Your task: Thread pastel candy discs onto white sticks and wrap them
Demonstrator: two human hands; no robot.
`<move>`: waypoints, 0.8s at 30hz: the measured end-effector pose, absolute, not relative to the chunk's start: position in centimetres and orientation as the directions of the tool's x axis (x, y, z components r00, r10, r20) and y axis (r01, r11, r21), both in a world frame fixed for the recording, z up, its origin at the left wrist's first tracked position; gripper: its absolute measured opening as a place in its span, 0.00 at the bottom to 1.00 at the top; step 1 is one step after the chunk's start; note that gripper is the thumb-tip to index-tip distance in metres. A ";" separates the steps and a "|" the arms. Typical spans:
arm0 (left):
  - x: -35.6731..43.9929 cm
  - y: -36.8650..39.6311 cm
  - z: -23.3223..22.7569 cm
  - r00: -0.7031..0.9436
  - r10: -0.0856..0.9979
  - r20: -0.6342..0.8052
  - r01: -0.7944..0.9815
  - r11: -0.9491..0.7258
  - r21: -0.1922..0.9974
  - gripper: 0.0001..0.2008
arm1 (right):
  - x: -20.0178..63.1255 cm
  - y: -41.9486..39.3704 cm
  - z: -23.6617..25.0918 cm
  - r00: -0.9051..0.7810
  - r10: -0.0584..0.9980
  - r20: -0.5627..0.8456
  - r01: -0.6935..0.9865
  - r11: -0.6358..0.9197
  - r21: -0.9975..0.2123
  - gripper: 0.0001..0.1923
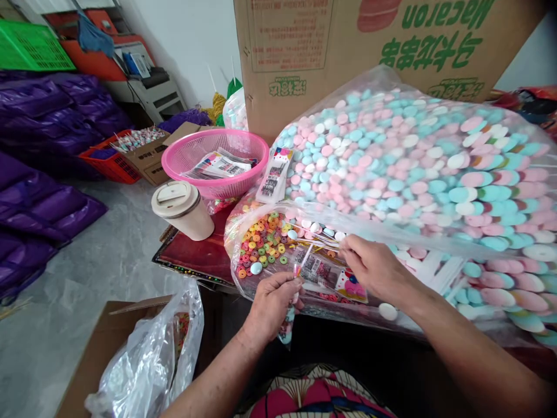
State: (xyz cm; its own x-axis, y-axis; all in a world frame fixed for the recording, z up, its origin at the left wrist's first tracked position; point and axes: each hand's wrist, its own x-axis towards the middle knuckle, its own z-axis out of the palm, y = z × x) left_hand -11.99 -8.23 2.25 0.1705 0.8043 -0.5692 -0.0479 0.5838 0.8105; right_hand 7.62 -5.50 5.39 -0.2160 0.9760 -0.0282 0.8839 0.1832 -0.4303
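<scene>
My left hand [276, 302] is closed around the neck of a small clear candy bag [286, 328], which hangs below my fingers with pastel pieces in it. A thin white stick [307, 258] pokes up out of the bag's top. My right hand [376, 267] is pinched at the end of a bunch of thin white and gold twist ties [322, 239]; its fingertips are partly hidden. Between the hands lie flat printed wrappers [319, 270]. Ring-shaped candies [265, 238] in orange, red and green lie to the left on clear plastic.
A large clear bag of pastel candies [369, 151] fills the table's right side before a cardboard box [278, 52]. A pink basket [169, 157] holds printed packets. A lidded cup [198, 223] stands near the table edge. Below left is an open carton [93, 342] with plastic.
</scene>
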 end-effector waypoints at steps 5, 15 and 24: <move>-10.3 -8.6 2.0 0.223 0.823 -0.523 -0.067 0.548 0.834 0.09 | 5.3 -10.2 4.9 -0.341 0.939 -0.049 0.607 0.180 -0.774 0.09; -10.1 -10.0 2.0 0.301 0.814 -0.498 0.042 0.510 0.859 0.08 | 5.3 -10.7 3.1 -0.273 0.945 -0.178 0.480 -0.027 -0.877 0.14; -10.5 -11.0 2.5 0.433 0.846 -0.311 0.121 0.287 0.950 0.14 | 4.9 -10.7 2.9 -0.295 0.881 -0.369 0.442 -0.216 -0.871 0.12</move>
State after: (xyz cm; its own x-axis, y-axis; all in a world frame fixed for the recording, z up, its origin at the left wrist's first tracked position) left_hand -10.55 -11.03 2.46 0.4326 0.8462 -0.3110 0.1210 0.2874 0.9501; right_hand 4.85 -10.70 2.95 -0.2952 0.8815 -0.3686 0.4418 -0.2161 -0.8707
